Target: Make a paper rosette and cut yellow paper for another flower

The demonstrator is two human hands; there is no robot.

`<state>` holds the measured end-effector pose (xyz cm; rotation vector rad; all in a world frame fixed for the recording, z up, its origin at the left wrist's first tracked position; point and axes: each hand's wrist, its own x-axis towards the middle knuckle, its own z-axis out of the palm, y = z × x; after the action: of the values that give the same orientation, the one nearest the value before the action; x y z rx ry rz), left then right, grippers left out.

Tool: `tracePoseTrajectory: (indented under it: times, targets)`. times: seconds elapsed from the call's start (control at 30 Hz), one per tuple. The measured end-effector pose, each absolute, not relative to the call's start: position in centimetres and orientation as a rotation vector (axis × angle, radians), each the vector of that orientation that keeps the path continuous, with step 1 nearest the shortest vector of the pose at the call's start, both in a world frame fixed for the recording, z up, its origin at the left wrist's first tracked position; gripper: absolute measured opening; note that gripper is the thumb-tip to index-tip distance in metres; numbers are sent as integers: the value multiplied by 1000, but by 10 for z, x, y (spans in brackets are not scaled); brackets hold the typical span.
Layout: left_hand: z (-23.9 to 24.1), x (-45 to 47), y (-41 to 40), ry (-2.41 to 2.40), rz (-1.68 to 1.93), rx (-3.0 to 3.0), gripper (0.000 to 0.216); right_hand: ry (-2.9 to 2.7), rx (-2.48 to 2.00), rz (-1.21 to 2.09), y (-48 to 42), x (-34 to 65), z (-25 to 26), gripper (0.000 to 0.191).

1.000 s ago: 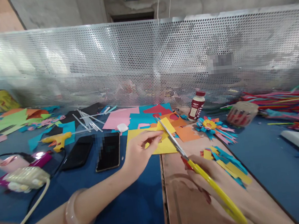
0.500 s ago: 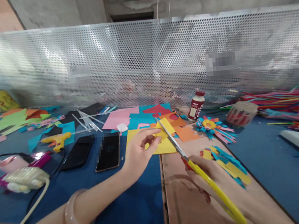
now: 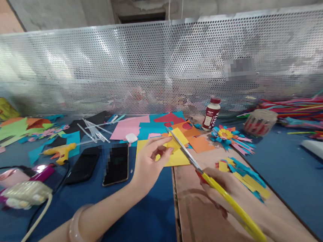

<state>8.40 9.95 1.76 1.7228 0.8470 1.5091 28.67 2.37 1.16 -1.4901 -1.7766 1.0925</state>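
My left hand (image 3: 153,157) pinches a small piece of yellow paper (image 3: 181,135) between thumb and fingers. My right hand (image 3: 222,191) is wrapped round the yellow handle of a pair of scissors (image 3: 192,161). The scissor blades point up and left and lie across the yellow piece; whether they are parted is hard to see. Beneath the hands lies a larger yellow sheet (image 3: 179,159). Cut yellow and blue paper strips (image 3: 248,181) are heaped just right of my right hand.
Two phones (image 3: 116,164) and a yellow glue gun (image 3: 59,151) with a cord lie to the left. Behind are orange paper (image 3: 201,144), a bottle (image 3: 211,114), a paper flower (image 3: 226,135) and a jar (image 3: 260,123). A perforated metal screen (image 3: 151,69) closes off the back.
Both hands, the scissors and the yellow piece keep almost the same place. The whole view has shifted very slightly.
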Motion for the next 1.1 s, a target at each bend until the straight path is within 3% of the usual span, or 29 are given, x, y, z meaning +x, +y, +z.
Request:
tracePoseTrajectory:
  times: [1.1]
  targets:
    - [19,86,98,881,1483,1644,24,-1631,-1560,1170,20,281,9,9]
